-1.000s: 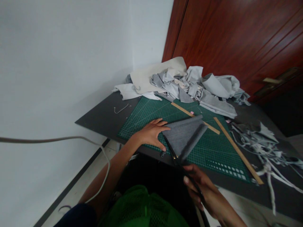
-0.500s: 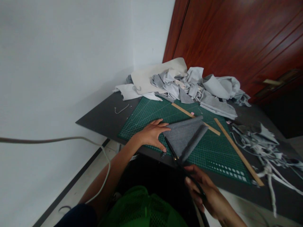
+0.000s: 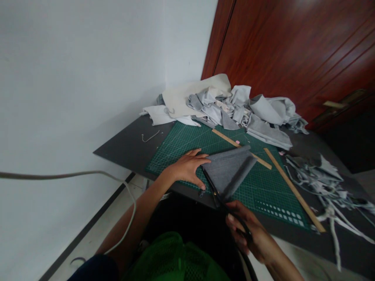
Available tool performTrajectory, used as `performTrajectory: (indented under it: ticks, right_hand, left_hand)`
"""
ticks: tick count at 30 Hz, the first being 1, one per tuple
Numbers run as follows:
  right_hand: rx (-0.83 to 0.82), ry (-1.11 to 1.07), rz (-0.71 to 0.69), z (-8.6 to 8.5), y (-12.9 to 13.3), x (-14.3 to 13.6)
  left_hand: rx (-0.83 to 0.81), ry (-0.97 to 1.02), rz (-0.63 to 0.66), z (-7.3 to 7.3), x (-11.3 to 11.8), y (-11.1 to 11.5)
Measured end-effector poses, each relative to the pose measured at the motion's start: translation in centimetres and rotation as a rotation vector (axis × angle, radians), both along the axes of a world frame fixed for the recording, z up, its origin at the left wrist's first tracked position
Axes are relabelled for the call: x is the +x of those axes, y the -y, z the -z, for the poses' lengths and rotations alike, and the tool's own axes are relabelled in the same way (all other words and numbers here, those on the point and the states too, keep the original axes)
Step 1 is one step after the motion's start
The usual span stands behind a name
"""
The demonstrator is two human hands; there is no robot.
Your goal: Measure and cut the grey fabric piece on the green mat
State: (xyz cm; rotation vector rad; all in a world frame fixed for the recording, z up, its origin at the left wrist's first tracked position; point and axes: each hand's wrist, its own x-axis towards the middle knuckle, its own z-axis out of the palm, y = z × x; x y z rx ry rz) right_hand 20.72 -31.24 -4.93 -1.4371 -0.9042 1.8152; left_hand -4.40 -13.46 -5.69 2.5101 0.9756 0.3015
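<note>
A piece of dark grey fabric [image 3: 227, 169], roughly triangular with rolled or folded edges, lies on the green cutting mat [image 3: 172, 152]. My left hand [image 3: 189, 167] is spread flat on the mat, fingers apart, its fingertips at the fabric's left corner. Black scissors [image 3: 215, 191] run along the fabric's near left edge, their blades at the cloth. My right hand [image 3: 247, 230] is wrapped round the scissors' handles, just off the table's front edge. A small dark scrap [image 3: 201, 192] sits beside my left thumb.
Behind the mat is a heap of grey and white cloth [image 3: 240, 103]. Two wooden rulers [image 3: 293, 187] lie on the mat. Tangled fabric strips [image 3: 318, 171] cover the table's right side. A pale cable [image 3: 133, 203] hangs across my left forearm. A white wall and wooden door stand behind.
My right hand has moved slightly up and left with the scissors, and their handles have drawn closer together. My left hand and the fabric stay nearly in place.
</note>
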Motion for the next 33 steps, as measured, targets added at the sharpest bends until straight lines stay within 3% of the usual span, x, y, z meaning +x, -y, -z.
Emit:
performTrajectory:
  ticks: [6,19,33]
  right_hand:
    - [0.02,-0.016,-0.002,0.4,-0.2,-0.1]
    - [0.008,0.038,-0.017,-0.5,-0.5,-0.6]
    - [0.014,0.051,-0.022,-0.2,0.4,0.9]
  left_hand:
    - [0.01,-0.001,-0.002,0.0,0.0,0.1]
    - [0.014,0.007,-0.002,0.1,0.0,0.0]
    - [0.035,0.06,0.004,0.3,-0.2,-0.1]
